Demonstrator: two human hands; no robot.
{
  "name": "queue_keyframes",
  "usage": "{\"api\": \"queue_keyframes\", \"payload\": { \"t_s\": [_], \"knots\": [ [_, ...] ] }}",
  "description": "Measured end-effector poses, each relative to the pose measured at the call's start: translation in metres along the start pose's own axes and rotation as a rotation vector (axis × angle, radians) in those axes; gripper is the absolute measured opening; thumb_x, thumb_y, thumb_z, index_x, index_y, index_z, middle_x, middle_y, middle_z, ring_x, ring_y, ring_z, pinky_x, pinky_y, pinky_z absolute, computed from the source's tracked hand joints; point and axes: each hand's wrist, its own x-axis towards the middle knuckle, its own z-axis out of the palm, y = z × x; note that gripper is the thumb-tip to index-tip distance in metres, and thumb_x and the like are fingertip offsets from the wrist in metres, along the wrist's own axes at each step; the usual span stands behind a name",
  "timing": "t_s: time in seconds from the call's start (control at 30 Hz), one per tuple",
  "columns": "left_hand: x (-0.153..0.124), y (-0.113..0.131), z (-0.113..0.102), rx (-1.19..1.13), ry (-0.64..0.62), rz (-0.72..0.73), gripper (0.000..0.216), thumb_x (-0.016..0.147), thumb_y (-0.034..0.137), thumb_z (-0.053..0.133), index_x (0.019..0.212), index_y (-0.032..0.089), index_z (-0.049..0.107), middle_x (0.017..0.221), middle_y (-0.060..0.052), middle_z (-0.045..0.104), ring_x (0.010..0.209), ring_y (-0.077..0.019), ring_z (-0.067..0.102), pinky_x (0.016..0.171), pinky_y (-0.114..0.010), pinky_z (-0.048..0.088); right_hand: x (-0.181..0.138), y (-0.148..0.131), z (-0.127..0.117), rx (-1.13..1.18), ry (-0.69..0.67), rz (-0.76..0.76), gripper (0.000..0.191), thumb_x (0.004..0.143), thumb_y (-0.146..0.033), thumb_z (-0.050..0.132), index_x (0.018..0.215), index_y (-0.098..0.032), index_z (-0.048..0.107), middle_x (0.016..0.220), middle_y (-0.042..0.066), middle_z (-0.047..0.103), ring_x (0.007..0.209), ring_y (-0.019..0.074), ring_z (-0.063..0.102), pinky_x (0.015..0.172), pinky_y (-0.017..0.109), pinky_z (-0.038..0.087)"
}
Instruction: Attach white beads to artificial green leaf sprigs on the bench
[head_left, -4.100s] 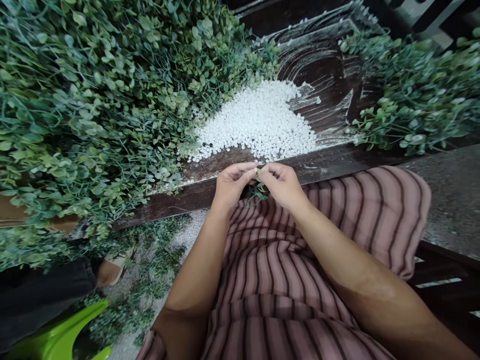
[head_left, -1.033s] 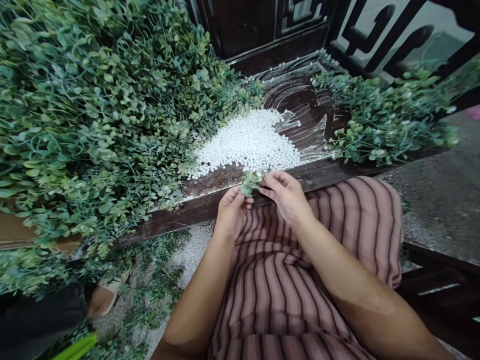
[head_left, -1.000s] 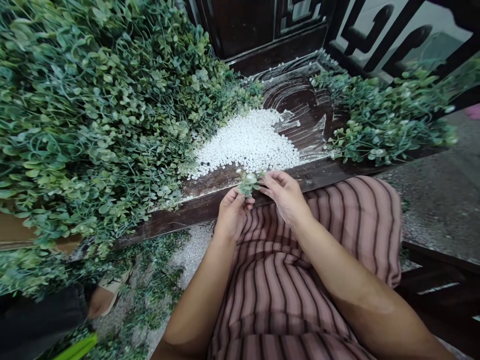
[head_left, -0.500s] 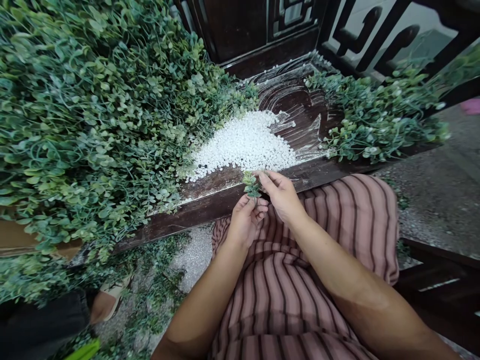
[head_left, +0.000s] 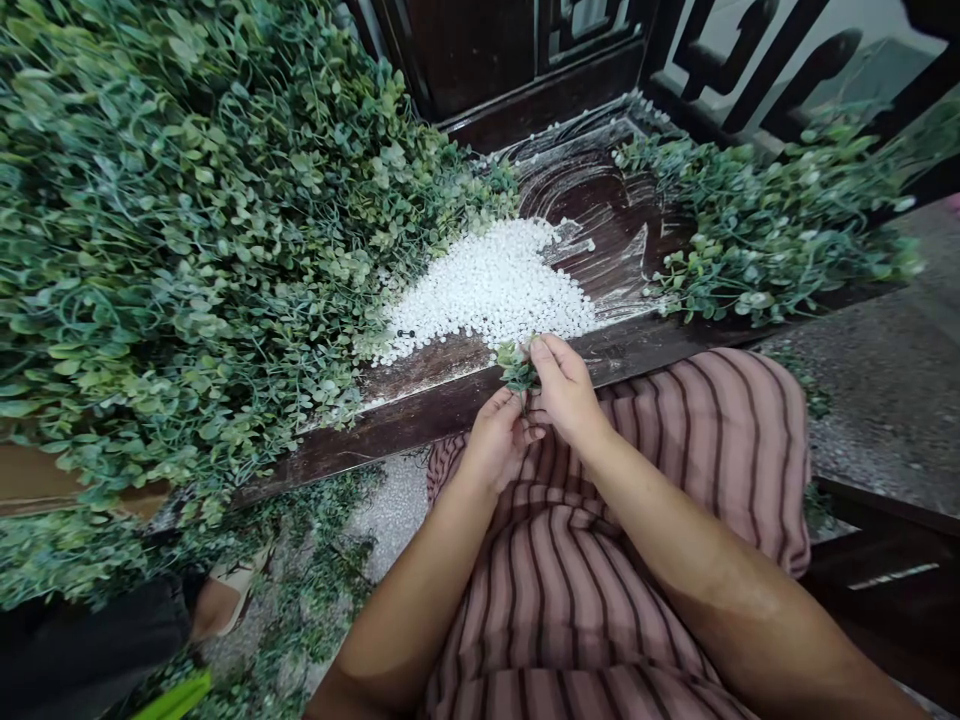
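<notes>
A small green leafy sprig (head_left: 516, 368) stands upright between my hands, just in front of the bench's front edge. My left hand (head_left: 498, 440) is closed on its lower stem with thumb and fingertips. Against the upper leaves on the right, my right hand (head_left: 564, 385) pinches with thumb and forefinger; whether it holds a leaf or a tiny white bead cannot be made out. Right behind the sprig lies a heap of small white beads (head_left: 495, 285) on the dark wooden bench (head_left: 600, 262).
A large pile of green artificial foliage (head_left: 210, 220) covers the bench's left side. More sprigs with white bits (head_left: 780, 225) lie at the right end. Carved dark railings (head_left: 727, 70) stand behind. Another person's foot (head_left: 225, 595) is at lower left, among foliage on the floor.
The sprig has shifted slightly right and now leans closer to my right hand. My right hand's fingers have moved in around the leaves, and the two hands are nearer each other.
</notes>
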Motion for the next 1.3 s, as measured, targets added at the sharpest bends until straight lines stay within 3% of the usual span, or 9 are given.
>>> {"api": "queue_keyframes", "payload": {
  "t_s": [0.1,0.3,0.43,0.57,0.7,0.8,0.87,1.03,1.3],
  "knots": [
    [0.000,0.028,-0.016,0.452,0.010,0.073,0.015,0.065,0.028,0.067,0.069,0.016,0.059,0.068,-0.001,0.061,0.059,-0.0107,0.056,0.053,-0.021,0.043,0.007,0.003,-0.008,0.027,0.031,0.016,0.029,0.081,-0.042,0.049,0.063,-0.020,0.046,0.061,-0.003,0.045,0.059,0.0111,0.044,0.056,0.023,0.038],
    [0.025,0.080,-0.055,1.296,0.459,0.572,0.015,0.073,0.023,0.057,0.083,0.018,0.067,0.081,-0.005,0.063,0.073,-0.0169,0.057,0.076,-0.033,0.045,0.015,0.012,-0.012,0.034,0.013,0.015,0.025,0.078,-0.034,0.047,0.058,-0.020,0.045,0.057,-0.003,0.044,0.058,0.0116,0.046,0.058,0.024,0.039],
    [0.054,0.083,-0.058,1.537,0.531,0.613,0.021,0.074,0.020,0.055,0.090,0.020,0.069,0.094,-0.008,0.062,0.081,-0.0209,0.057,0.079,-0.035,0.043,0.013,0.018,-0.010,-0.092,-0.027,-0.036,0.025,0.078,-0.033,0.044,0.057,-0.020,0.043,0.055,-0.004,0.039,0.055,0.0113,0.042,0.055,0.023,0.036],
    [0.066,0.079,-0.056,1.474,0.529,0.663,0.016,0.074,0.017,0.054,0.077,0.020,0.069,0.087,-0.007,0.062,0.083,-0.0209,0.057,0.080,-0.034,0.042,0.011,0.019,-0.010,-0.168,-0.127,-0.049,0.024,0.081,-0.032,0.040,0.062,-0.019,0.049,0.059,-0.002,0.047,0.059,0.0122,0.046,0.059,0.025,0.037],
    [0.060,0.075,-0.054,0.998,0.503,0.607,0.007,0.068,0.017,0.059,0.068,0.017,0.066,0.067,-0.003,0.060,0.062,-0.0133,0.051,0.066,-0.028,0.042,0.009,0.018,-0.009,-0.244,-0.183,-0.100,0.023,0.082,-0.029,0.038,0.063,-0.019,0.048,0.064,0.000,0.051,0.063,0.0130,0.048,0.062,0.026,0.037],
    [0.049,0.061,-0.045,0.566,0.336,0.484,0.015,0.067,0.026,0.062,0.075,0.015,0.067,0.057,0.002,0.053,0.049,-0.0070,0.042,0.051,-0.021,0.035,0.007,0.017,-0.007,-0.321,-0.239,-0.158,0.023,0.083,-0.026,0.037,0.063,-0.019,0.046,0.066,0.001,0.050,0.064,0.0135,0.048,0.063,0.026,0.036],
    [0.042,0.049,-0.035,0.432,0.212,0.426,0.019,0.065,0.030,0.066,0.076,0.014,0.067,0.052,0.004,0.049,0.047,-0.0049,0.038,0.048,-0.019,0.032,0.005,0.016,-0.005,-0.358,-0.277,-0.190,0.024,0.083,-0.026,0.037,0.062,-0.019,0.046,0.066,0.001,0.050,0.065,0.0137,0.047,0.063,0.026,0.036],
    [0.035,0.032,-0.020,0.338,0.121,0.402,0.021,0.060,0.034,0.072,0.068,0.015,0.068,0.052,0.004,0.052,0.046,-0.0036,0.040,0.047,-0.017,0.033,0.001,0.019,-0.003,-0.338,-0.295,-0.221,0.021,0.082,-0.025,0.040,0.064,-0.019,0.048,0.066,0.001,0.049,0.066,0.0137,0.047,0.065,0.025,0.038],
    [0.034,0.032,-0.029,0.287,0.052,0.367,0.022,0.058,0.030,0.074,0.075,0.017,0.070,0.057,0.003,0.058,0.053,-0.0045,0.047,0.054,-0.017,0.039,0.002,0.023,-0.002,-0.297,-0.262,-0.200,0.022,0.083,-0.026,0.040,0.066,-0.018,0.051,0.067,0.002,0.053,0.067,0.0142,0.049,0.066,0.026,0.040]
  ]
}}
